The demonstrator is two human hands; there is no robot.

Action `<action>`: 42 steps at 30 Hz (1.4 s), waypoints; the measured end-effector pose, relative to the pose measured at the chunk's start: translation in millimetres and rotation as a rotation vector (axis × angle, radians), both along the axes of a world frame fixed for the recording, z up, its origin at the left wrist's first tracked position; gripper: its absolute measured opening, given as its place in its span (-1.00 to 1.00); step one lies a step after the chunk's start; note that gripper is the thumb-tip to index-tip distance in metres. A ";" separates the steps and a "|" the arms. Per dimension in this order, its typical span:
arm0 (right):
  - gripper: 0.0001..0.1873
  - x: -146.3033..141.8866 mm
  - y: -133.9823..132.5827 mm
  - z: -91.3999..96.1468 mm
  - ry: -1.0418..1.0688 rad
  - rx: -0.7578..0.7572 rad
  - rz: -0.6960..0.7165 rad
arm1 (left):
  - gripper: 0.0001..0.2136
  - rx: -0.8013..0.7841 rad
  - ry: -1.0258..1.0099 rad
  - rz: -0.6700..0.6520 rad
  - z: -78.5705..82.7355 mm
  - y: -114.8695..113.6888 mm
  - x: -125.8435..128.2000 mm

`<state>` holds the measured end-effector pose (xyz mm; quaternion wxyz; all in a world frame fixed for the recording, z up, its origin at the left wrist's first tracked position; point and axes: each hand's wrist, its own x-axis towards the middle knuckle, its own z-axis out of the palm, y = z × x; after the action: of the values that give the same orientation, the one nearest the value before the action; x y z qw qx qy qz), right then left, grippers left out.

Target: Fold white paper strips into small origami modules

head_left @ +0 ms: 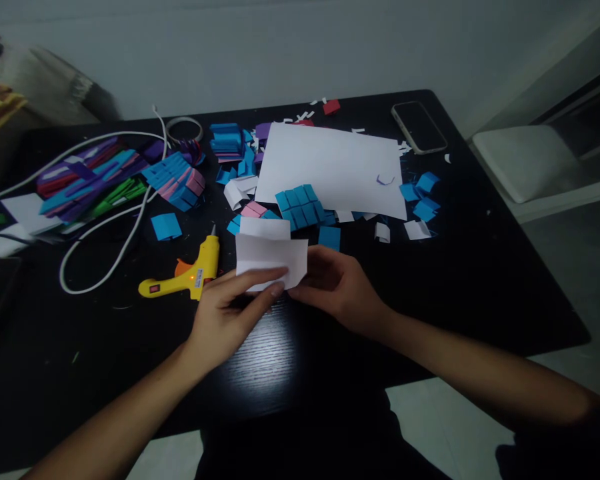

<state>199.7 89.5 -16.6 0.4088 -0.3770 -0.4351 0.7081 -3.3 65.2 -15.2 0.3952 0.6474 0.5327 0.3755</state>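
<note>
Between my two hands is a piece of white paper (267, 257), held up above the front part of the black table. My left hand (225, 310) pinches its lower edge, index finger across the front and thumb below. My right hand (340, 287) grips the paper's lower right corner, its fingers partly behind the sheet. A second white piece (265, 228) shows just beyond the held one; whether they are joined I cannot tell. Left of my left hand lies a yellow glue gun (200, 270) with a small orange light glowing. Blue folded paper strips (300, 207) lie just past the paper.
A large white sheet (330, 167) lies at the back among paper scraps. A phone (419, 127) rests at the back right. A white cable (93, 280) loops on the left, near bundled coloured strips (90, 180) and a tape roll (184, 128). A white chair (525, 160) stands right.
</note>
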 end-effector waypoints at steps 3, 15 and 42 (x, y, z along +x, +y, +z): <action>-0.43 -2.3 -5.4 4.0 -0.025 0.064 0.003 | -0.82 0.083 0.061 0.001 1.4 0.8 2.2; -0.79 -2.8 -5.4 1.5 -0.291 0.207 -0.135 | -0.84 0.213 0.093 -0.083 -3.2 -2.4 -0.8; -0.71 -0.2 -3.5 -2.2 -0.218 0.274 -0.124 | -0.54 -0.275 -0.486 0.019 -2.2 7.2 4.0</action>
<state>199.5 86.0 -18.8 0.4498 -0.4183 -0.5451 0.5706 0.7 72.4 -17.4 0.5919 0.4739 0.4742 0.4475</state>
